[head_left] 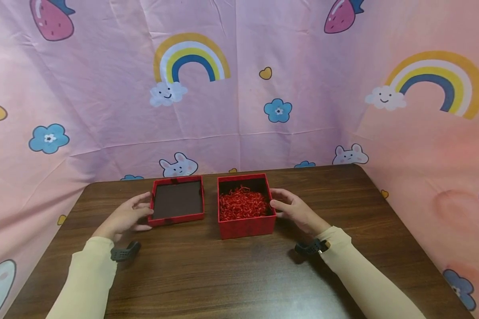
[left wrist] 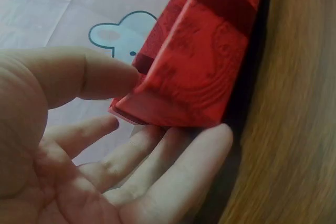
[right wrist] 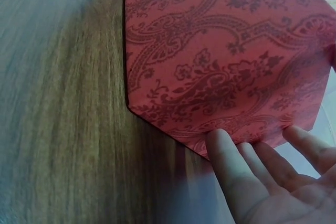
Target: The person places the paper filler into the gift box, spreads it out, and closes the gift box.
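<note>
A shallow red box lid (head_left: 177,219) lies hollow side up on the table, its inside dark. My left hand (head_left: 128,215) is at the lid's left side, fingers nearly straight. In the left wrist view the thumb reaches the lid's rim (left wrist: 163,61) and the other fingertips are along its outer side. To the right stands a red box (head_left: 247,227) without a cover, holding red shredded paper (head_left: 242,204). My right hand (head_left: 297,209) touches the box's right side. In the right wrist view its extended fingers (right wrist: 223,148) rest against the patterned wall (right wrist: 226,61).
Both boxes' parts sit near the far edge of a brown wooden table (head_left: 207,274). Behind and to the right hangs a pink cloth (head_left: 247,146) printed with rainbows and flowers. Dark bands (head_left: 125,251) are around both wrists.
</note>
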Demonstrator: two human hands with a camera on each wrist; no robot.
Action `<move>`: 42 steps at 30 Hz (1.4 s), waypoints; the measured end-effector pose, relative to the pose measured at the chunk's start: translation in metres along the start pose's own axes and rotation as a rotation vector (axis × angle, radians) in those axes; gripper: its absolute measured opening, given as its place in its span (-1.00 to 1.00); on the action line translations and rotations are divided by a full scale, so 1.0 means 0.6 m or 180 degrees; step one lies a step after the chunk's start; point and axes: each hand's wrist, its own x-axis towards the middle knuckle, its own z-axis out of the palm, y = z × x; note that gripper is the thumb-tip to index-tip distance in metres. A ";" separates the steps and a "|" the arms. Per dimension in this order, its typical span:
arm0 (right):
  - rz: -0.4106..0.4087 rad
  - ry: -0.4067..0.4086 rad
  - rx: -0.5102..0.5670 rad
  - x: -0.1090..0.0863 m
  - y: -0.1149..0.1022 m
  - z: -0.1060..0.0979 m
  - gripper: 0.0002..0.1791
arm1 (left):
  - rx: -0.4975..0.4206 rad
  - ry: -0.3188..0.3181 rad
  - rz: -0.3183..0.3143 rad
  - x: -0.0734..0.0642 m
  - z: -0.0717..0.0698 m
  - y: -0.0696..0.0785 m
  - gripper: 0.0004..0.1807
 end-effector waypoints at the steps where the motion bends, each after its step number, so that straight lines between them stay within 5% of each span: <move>1: 0.0002 0.0000 0.0003 0.000 0.000 0.000 -0.34 | -0.0067 -0.0029 -0.0025 0.001 0.000 -0.002 -0.14; 8: 0.0004 0.0001 -0.0046 -0.002 -0.001 0.000 -0.32 | -0.0343 -0.0104 -0.0215 0.005 0.001 -0.007 -0.16; 18: 0.0057 0.0013 -0.0017 -0.002 -0.002 0.001 -0.31 | -0.0275 0.0014 -0.0273 0.001 0.003 0.000 -0.21; 27: 0.0046 -0.0002 -0.0022 -0.002 0.001 -0.001 -0.31 | -0.0232 0.0105 -0.0052 -0.003 -0.002 0.017 -0.21; 42: 0.0070 0.0032 -0.0012 -0.005 0.002 -0.001 -0.36 | -0.0306 0.0216 0.0259 -0.011 0.015 0.086 -0.20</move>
